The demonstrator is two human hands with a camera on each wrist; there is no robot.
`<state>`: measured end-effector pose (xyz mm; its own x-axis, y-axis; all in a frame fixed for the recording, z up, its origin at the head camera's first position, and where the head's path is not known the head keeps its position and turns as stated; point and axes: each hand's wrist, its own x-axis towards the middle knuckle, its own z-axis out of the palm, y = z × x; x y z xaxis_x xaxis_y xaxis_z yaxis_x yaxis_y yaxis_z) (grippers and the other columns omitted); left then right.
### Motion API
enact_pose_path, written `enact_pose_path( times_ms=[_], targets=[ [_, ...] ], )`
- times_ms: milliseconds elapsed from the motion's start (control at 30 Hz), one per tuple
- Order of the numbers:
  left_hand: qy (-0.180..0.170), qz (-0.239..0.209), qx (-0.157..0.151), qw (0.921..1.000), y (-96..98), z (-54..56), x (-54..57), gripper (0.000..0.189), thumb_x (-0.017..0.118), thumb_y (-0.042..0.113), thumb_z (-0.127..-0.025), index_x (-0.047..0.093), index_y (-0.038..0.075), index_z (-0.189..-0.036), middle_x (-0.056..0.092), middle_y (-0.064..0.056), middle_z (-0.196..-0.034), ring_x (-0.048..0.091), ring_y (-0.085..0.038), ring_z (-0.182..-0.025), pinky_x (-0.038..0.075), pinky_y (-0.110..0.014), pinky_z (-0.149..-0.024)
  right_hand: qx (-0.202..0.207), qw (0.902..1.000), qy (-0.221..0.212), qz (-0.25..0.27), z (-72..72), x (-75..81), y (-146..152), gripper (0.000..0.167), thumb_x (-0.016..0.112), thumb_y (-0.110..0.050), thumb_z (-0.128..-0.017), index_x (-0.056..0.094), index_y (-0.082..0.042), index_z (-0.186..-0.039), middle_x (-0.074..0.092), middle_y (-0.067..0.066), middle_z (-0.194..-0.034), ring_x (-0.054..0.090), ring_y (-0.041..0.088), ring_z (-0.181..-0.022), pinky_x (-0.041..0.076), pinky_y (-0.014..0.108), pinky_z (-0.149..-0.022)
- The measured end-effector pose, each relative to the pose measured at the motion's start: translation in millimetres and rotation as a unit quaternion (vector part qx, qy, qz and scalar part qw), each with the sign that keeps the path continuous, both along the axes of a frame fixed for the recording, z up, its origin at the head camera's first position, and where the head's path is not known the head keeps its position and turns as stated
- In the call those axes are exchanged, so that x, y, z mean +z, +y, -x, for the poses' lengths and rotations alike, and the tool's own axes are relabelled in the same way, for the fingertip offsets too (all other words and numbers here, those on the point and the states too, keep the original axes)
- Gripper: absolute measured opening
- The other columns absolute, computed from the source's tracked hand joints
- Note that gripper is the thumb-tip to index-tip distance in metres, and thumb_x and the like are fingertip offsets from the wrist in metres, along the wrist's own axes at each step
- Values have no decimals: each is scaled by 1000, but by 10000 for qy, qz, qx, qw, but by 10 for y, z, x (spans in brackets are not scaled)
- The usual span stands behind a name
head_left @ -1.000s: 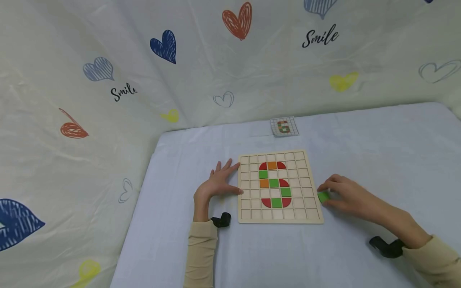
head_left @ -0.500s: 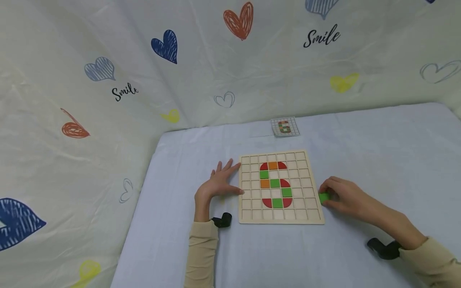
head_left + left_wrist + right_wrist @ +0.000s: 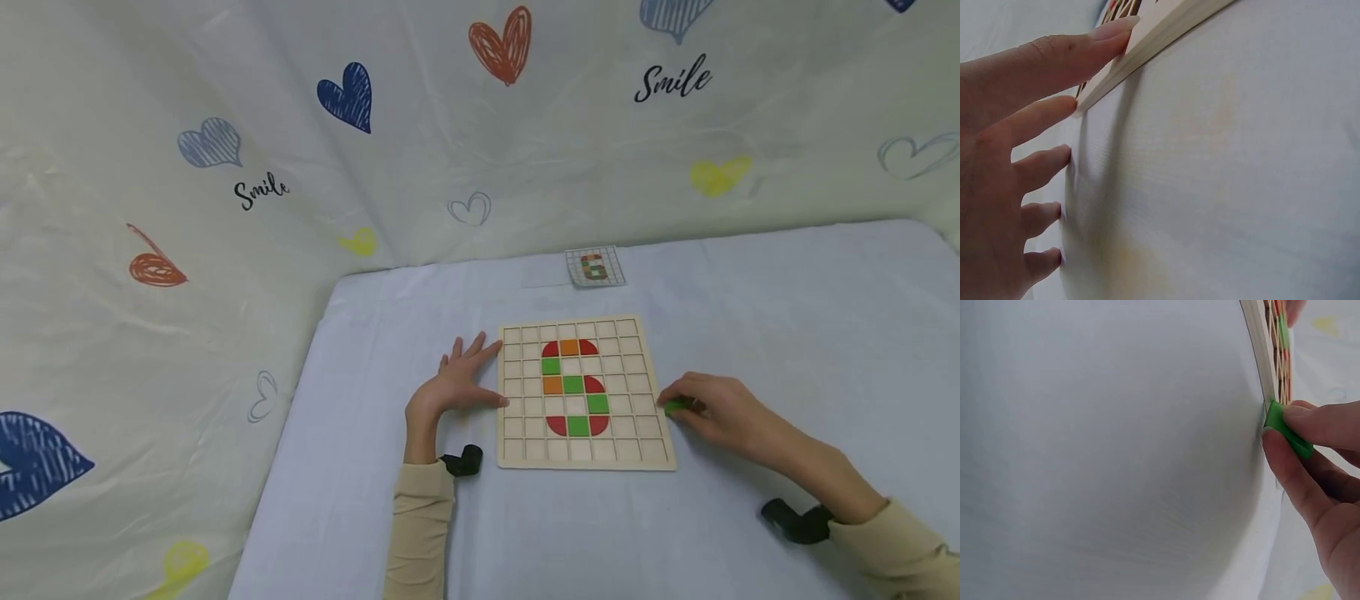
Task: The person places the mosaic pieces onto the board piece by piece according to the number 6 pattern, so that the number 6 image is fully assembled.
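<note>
A square wooden grid board (image 3: pixel 627 364) lies on the white cloth, with red rounded, orange and green square tiles set in its cells in an S-like shape. My left hand (image 3: pixel 452 385) spreads its fingers along the board's left edge; in the left wrist view the thumb (image 3: pixel 1107 31) lies over the rim and the index fingertip touches the corner. At the right edge, my right hand (image 3: pixel 731 414) pinches a green tile (image 3: pixel 1277 420) between thumb and fingers. The right wrist view has that tile tilted, right at the board's side, partly covered by the fingers.
Behind the board lies a small card (image 3: pixel 594 267) printed with a similar coloured figure on a grid. A light curtain (image 3: pixel 420 150) with hearts and "Smile" lettering hangs past the table's far and left edges. Black devices (image 3: pixel 797 522) sit at both wrists.
My right hand keeps its pinch on the green tile while turning it, so less of its face shows in the head view. The left hand and board stay put.
</note>
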<state>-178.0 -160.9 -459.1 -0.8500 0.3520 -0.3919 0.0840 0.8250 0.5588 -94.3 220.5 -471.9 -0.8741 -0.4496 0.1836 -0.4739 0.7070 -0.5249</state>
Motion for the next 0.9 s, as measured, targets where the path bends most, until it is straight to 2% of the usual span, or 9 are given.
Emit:
enact_pose_path(
  times_ms=[167, 300, 500, 733, 900],
  targets=[
    [15, -16, -25, 10000, -9, -1, 1, 95, 84, 35, -83, 33, 26, -163, 10, -3, -174, -10, -35, -160, -2, -59, -128, 17, 9999, 140, 78, 9, 30, 3, 30, 85, 8, -73, 76, -9, -96, 72, -5, -91, 58, 2, -75, 58, 22, -65],
    [32, -51, -17, 10000, -10, -4, 4, 95, 84, 35, -83, 34, 25, -163, 11, -4, -174, -9, -36, -160, -1, -60, -128, 25, 9995, 251, 162, 19, 47, -5, 36, 85, 12, -71, 75, -6, -100, 74, 0, -95, 66, 10, -78, 60, 24, -66],
    [28, -83, -33, 10000, -9, -4, 14, 95, 85, 35, -83, 33, 25, -163, 11, -3, -174, -10, -36, -160, -2, -59, -128, -12, 9993, -130, 343, 33, 70, -37, 38, 82, 13, -74, 74, -3, -108, 76, 8, -105, 72, 23, -89, 63, 30, -72],
    [60, -48, -37, 10000, -10, -2, -6, 95, 84, 36, -83, 34, 26, -163, 11, -3, -174, -10, -36, -160, -1, -59, -128, 24, 9985, -414, 371, 44, 101, -85, 37, 82, 9, -77, 74, 0, -112, 75, 8, -106, 73, 24, -91, 64, 33, -74],
    [63, -11, -32, 10000, -8, -5, -11, 95, 84, 36, -83, 34, 27, -163, 11, -3, -174, -10, -36, -160, -1, -59, -128, 59, 9988, -412, 254, 68, 111, -116, 36, 85, 4, -77, 75, 1, -112, 76, 4, -102, 71, 16, -85, 63, 30, -74]
  ],
)
